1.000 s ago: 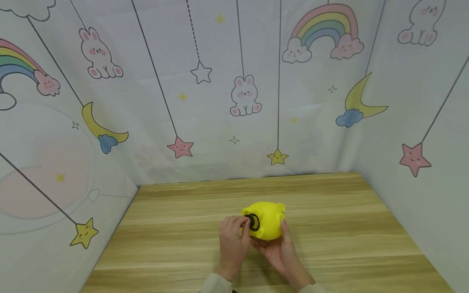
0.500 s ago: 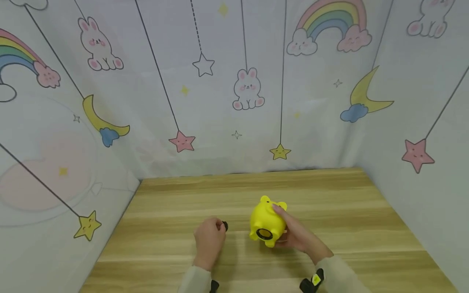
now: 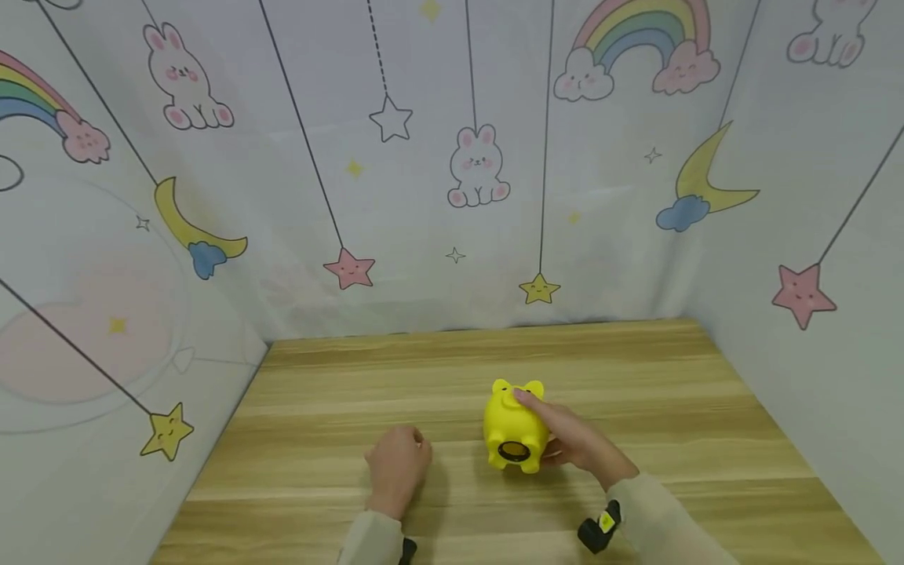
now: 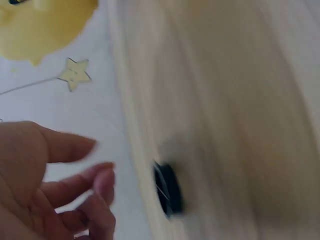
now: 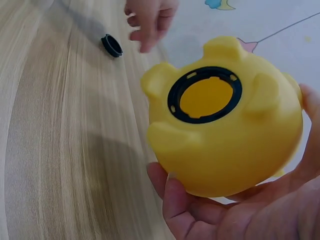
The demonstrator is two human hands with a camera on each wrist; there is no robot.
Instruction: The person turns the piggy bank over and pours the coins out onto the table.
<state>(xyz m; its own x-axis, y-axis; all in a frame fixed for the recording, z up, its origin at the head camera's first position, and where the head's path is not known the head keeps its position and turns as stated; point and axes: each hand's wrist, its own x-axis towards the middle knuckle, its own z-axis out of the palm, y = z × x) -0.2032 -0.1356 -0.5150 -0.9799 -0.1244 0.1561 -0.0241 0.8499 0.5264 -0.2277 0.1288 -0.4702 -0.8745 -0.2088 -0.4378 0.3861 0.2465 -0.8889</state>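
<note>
My right hand (image 3: 579, 443) grips a yellow piggy bank (image 3: 514, 424), its underside tilted toward me. A black ring (image 5: 176, 100) frames the uncovered round opening in its belly, between the stubby feet. In the right wrist view, the thumb and fingers curl round the body. My left hand (image 3: 399, 467) hovers to the left with nothing in it; its thumb and loosely bent fingers are apart in the left wrist view. Beside those fingers a black round plug (image 4: 168, 190) sits on the tabletop, also visible in the right wrist view. The left hand hides it in the head view.
The wood-grain tabletop (image 3: 339, 392) ends at a pale cloth backdrop (image 3: 424, 298) printed with stars, rabbits and rainbows. Cloth also rises at the left and right sides. A black wrist camera (image 3: 599, 530) is strapped at the right sleeve.
My left hand has pulled the black plug away from the piggy bank, moved left and let it go on the table. My right hand has turned the piggy bank so its opening faces me.
</note>
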